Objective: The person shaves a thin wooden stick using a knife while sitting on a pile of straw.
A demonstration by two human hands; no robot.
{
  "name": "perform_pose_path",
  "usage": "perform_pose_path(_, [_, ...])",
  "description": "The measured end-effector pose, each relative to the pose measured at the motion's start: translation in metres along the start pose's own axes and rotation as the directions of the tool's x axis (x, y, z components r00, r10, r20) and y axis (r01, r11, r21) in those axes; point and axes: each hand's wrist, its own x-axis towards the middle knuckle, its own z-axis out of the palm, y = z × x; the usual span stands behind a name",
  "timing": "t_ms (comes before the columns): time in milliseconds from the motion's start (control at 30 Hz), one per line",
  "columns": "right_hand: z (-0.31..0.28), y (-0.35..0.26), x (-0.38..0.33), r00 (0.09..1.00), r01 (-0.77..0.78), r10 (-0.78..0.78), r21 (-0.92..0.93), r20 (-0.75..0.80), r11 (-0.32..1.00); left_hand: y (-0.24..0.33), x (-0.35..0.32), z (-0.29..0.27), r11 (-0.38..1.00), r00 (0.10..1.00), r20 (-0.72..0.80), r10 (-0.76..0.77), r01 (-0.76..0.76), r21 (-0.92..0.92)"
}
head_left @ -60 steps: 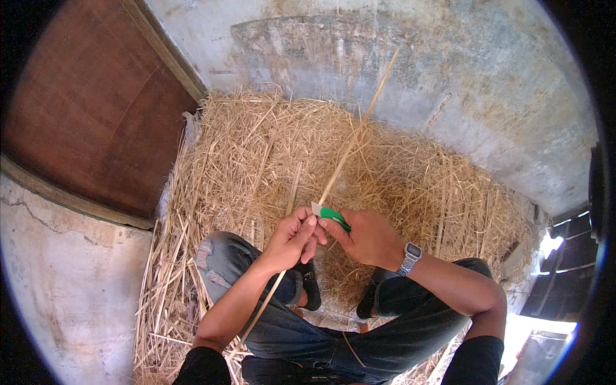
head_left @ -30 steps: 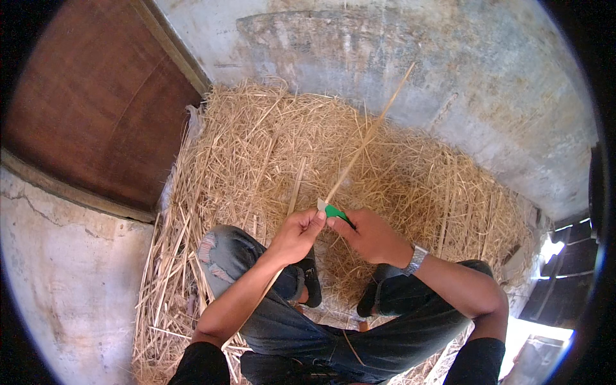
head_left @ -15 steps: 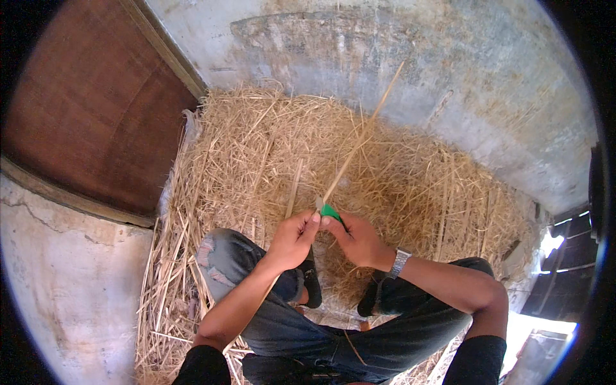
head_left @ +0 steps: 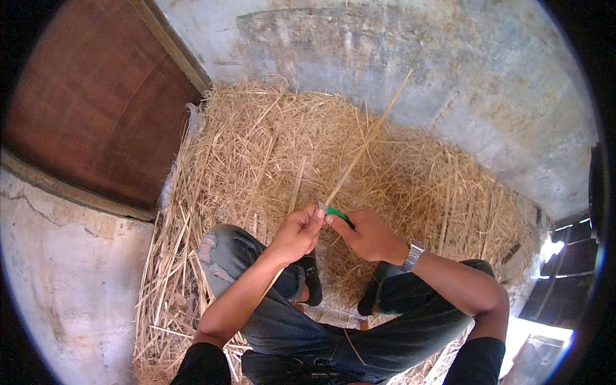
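Observation:
A long, thin bamboo-like strip (head_left: 360,153) slants up and away from my hands toward the wall. My left hand (head_left: 298,236) pinches the strip between thumb and fingers, and its lower end shows beside my left forearm. In my right hand (head_left: 373,239) is a small green-handled knife (head_left: 337,214), its short grey blade lying against the strip just above my left fingertips. The two hands are close together over the gap between my knees. My fingers partly hide the handle and the place where blade and strip meet.
Loose straw-like shavings (head_left: 256,141) cover the floor ahead and on both sides. Beyond them rises a stained pale wall (head_left: 385,45). A brown door panel (head_left: 96,109) stands at the left. My bent legs in dark jeans (head_left: 289,327) lie below my hands.
My right hand and the knife have shifted slightly right, and the knife has tilted flatter. The strip's far tip has moved a little right and down. My left hand keeps its pinch.

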Motion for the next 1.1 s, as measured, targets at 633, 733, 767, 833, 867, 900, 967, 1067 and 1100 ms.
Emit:
perform_pose_path(633, [0.013, -0.003, -0.012, 0.962, 0.010, -0.100, -0.336, -0.253, 0.942, 0.000, 0.000, 0.002, 0.935, 0.981, -0.069, 0.180, -0.149, 0.321])
perform_pose_path(733, [0.013, 0.001, -0.010, 0.963, 0.009, -0.108, -0.371, -0.246, 0.929, -0.010, 0.003, -0.001, 0.942, 0.978, -0.093, 0.187, -0.152, 0.300])
perform_pose_path(767, [0.012, 0.000, -0.009, 0.969, 0.000, -0.086, -0.348, -0.231, 0.937, -0.010, 0.003, -0.002, 0.953, 0.981, -0.085, 0.176, -0.148, 0.265])
perform_pose_path(833, [0.009, 0.001, -0.007, 0.984, 0.007, -0.048, -0.231, -0.174, 0.973, -0.007, 0.003, -0.001, 0.972, 0.985, -0.067, 0.156, -0.141, 0.190])
perform_pose_path(867, [0.008, 0.002, -0.004, 0.991, 0.019, -0.037, -0.134, -0.131, 0.991, -0.005, 0.003, -0.001, 0.981, 0.989, -0.051, 0.142, -0.134, 0.142])
perform_pose_path(900, [0.006, 0.003, -0.002, 0.996, 0.027, -0.030, -0.035, -0.087, 0.999, -0.004, 0.002, -0.001, 0.988, 0.991, -0.033, 0.129, -0.125, 0.094])
perform_pose_path(967, [0.004, 0.006, 0.001, 1.000, -0.010, 0.010, 0.009, -0.013, 1.000, -0.004, 0.001, -0.001, 0.989, 0.992, -0.014, 0.125, -0.124, 0.076])
perform_pose_path(1067, [0.002, 0.006, 0.002, 1.000, -0.011, 0.009, 0.063, 0.025, 0.998, -0.005, 0.003, -0.001, 0.980, 0.989, -0.006, 0.148, -0.146, 0.133])
perform_pose_path(1100, [0.001, 0.005, 0.001, 1.000, -0.002, 0.000, 0.079, 0.026, 0.997, -0.004, 0.004, 0.000, 0.980, 0.989, -0.012, 0.150, -0.147, 0.131])
